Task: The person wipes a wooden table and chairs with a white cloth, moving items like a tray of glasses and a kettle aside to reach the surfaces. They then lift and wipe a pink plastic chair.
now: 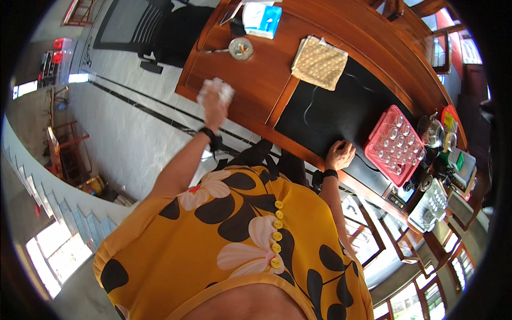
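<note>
My left hand point(216, 112) is shut on a crumpled white cloth or tissue point(218, 90), low over the left front part of a brown wooden table point(256, 88). Motion blurs both the hand and the white wad. Loosely curled, my right hand point(340, 155) rests at the front edge of the table's black inset panel point(320, 116), and I see nothing in it. Farther back, a folded patterned tan cloth point(320, 62) lies across the border of wood and black panel. Beyond my left hand sits a glass ashtray point(241, 49) with butts inside.
Right of my right hand stands a pink tray point(372, 146) of upturned clear glasses, with a glass teapot point(431, 131) beside it. A second, translucent tray point(426, 208) is at the right end. A blue-and-white tissue pack point(262, 20) lies at the back. A black office chair point(176, 34) adjoins the left end.
</note>
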`<state>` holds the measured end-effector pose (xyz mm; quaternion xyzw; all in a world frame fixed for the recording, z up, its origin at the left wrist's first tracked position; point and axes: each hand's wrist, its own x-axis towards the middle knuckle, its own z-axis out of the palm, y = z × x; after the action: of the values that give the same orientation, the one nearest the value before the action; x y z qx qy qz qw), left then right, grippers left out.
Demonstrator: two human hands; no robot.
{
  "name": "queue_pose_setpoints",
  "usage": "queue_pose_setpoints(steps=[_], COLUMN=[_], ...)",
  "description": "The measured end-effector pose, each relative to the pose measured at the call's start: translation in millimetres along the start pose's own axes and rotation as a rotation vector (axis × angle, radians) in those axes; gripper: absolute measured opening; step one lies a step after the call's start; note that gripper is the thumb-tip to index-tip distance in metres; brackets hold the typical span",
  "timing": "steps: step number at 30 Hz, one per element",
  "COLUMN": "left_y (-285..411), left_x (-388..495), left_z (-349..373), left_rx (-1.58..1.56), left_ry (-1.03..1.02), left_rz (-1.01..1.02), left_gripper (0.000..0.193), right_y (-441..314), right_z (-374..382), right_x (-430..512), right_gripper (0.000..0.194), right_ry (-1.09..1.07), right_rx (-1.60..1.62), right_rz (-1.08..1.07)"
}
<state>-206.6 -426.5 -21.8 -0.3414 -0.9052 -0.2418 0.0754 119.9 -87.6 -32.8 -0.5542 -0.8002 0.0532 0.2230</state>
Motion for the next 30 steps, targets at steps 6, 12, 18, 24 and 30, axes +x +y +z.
queue_pose_setpoints(steps=[6, 12, 18, 24, 30], left_y=[158, 224, 221, 202, 168], left_x=[-4, 62, 145, 194, 162], left_z=[9, 26, 62, 118, 111], left_rx=[-0.214, -0.342, -0.49, 0.051, -0.516], left_ry=[-0.613, -0.803, -0.259, -0.505, -0.48], left_rz=[0.665, 0.479, -0.156, -0.436, -0.405], left_gripper=[0.039, 0.039, 0.027, 0.066, 0.035], right_y=[8, 21, -9, -76, -95], right_z=[-5, -16, -20, 16, 24], right_x=[5, 24, 54, 112, 127], right_gripper=[0.01, 0.016, 0.026, 0.043, 0.046], right_ry=[-0.068, -0.295, -0.454, -0.667, -0.704], right_rx=[0.117, 0.436, 0.569, 0.477, 0.516], right_rz=[0.009, 0.042, -0.001, -0.003, 0.026])
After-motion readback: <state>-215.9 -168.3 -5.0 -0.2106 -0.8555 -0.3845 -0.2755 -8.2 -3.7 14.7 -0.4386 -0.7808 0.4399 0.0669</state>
